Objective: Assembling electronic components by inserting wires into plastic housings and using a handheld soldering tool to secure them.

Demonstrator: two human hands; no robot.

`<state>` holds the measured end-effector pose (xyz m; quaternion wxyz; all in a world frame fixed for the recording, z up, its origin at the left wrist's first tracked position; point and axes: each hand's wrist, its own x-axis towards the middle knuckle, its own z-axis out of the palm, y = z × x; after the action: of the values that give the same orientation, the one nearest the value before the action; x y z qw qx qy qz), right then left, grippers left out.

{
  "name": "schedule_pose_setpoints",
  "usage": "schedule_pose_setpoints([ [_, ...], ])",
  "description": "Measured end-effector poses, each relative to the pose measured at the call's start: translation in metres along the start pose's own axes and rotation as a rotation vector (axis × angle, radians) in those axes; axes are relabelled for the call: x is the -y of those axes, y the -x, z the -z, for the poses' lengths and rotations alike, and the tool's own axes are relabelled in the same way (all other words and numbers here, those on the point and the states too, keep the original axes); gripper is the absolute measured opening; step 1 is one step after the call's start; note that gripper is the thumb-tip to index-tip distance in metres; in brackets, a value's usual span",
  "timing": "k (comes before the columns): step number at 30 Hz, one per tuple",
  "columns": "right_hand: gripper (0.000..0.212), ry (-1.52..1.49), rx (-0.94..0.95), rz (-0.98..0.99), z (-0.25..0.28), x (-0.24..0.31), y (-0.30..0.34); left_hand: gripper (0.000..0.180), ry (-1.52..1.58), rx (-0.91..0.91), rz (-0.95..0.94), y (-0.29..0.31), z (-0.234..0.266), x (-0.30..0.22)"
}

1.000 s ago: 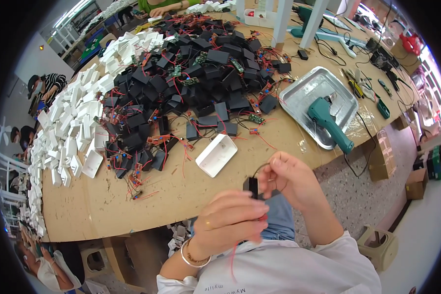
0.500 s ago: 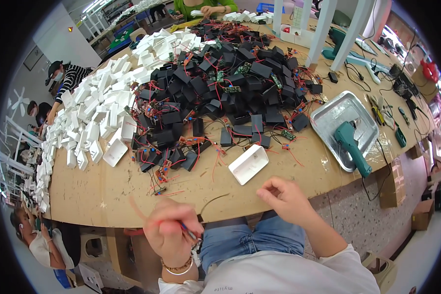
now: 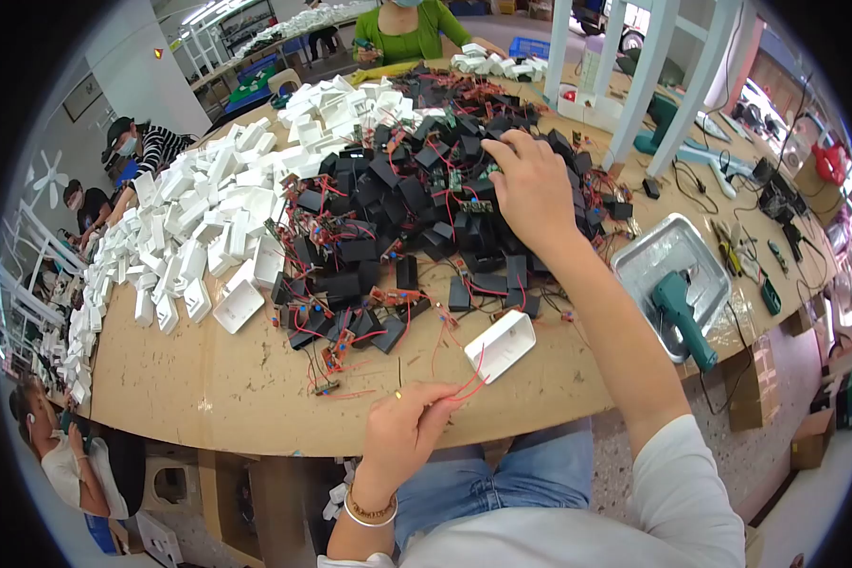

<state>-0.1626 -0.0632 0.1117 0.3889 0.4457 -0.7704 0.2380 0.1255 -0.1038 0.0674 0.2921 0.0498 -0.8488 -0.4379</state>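
Observation:
My left hand [image 3: 402,435] is closed over the table's front edge, pinching thin red wires [image 3: 481,364] that stick out to the right. What else those fingers may hold is hidden in the palm. An empty white plastic case [image 3: 502,346] lies just beyond, the wire ends passing in front of its near corner. My right hand [image 3: 535,189] reaches far forward over the heap of black boxes [image 3: 412,194], which have red wires and small circuit boards among them. Its fingers are bent and apart, touching or just above the heap, with nothing visible in them.
Left of the black heap spreads a big pile of white cases [image 3: 199,218]. A metal tray [image 3: 634,260] with a green glue gun [image 3: 677,308] sits at the right, near pliers [image 3: 729,248]. White posts [image 3: 625,99] rise behind it. Co-workers are at the far side and left.
My right hand has gone from the table's front edge forward onto the black heap. My left hand has moved right and up, and the red wires now point toward the white case.

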Motion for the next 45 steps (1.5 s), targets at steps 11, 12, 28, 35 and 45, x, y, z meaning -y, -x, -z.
schedule_pose_setpoints([
  [11,0.024,-0.916,0.089,-0.731,0.016,-0.044,-0.074,0.014,0.150,-0.141,0.079,0.009,0.013,0.021],
  [12,0.027,-1.245,0.081,-0.869,0.027,-0.055,-0.079,0.014,0.169,-0.134,0.069,0.008,0.014,0.021],
  [28,0.026,-1.152,0.437,-0.790,0.069,-0.025,-0.042,0.024,1.246,-0.183,0.250,-0.035,0.066,0.008],
  [35,0.026,-1.053,0.626,-0.796,0.056,-0.002,-0.024,0.025,1.344,-0.137,0.347,-0.038,0.088,0.002],
  [45,0.025,-0.851,0.831,-0.754,0.050,0.004,-0.023,0.023,1.442,-0.145,0.405,-0.039,0.090,0.007],
])
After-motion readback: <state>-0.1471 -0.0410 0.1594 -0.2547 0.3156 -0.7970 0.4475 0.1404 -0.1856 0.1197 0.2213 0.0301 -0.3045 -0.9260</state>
